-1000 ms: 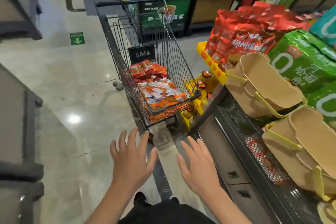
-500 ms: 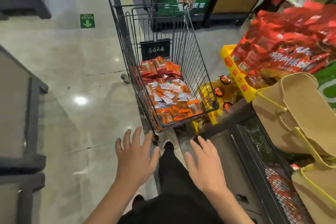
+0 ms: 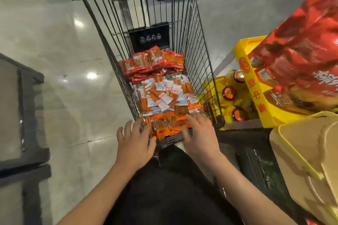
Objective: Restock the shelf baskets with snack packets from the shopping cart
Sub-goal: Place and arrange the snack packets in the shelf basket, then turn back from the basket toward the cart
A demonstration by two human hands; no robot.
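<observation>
Shop aisle, glossy floor [image 3: 54,97]. I've closed on cart [image 3: 199,64]; both hands, left hand [image 3: 135,142] and right hand [image 3: 199,137], spread wide, empty, now over near-end snack packets [image 3: 164,97]. Grab next; baskets [image 3: 307,151] right of hands.

Both forearms bare, coming in from 6 o'clock and reaching fwd toward 12, roughly parallel. Left hand [image 3: 134,141] palm down, fingers straight and spread, tips pointing ~12–1 o'clock, holding nothing. Right hand [image 3: 198,136] also palm down, fingers extended and spread toward ~11 o'clock, a bit motion-blurred, nothing gripped; sits at 3 o'clock of the left, hands apart.
</observation>
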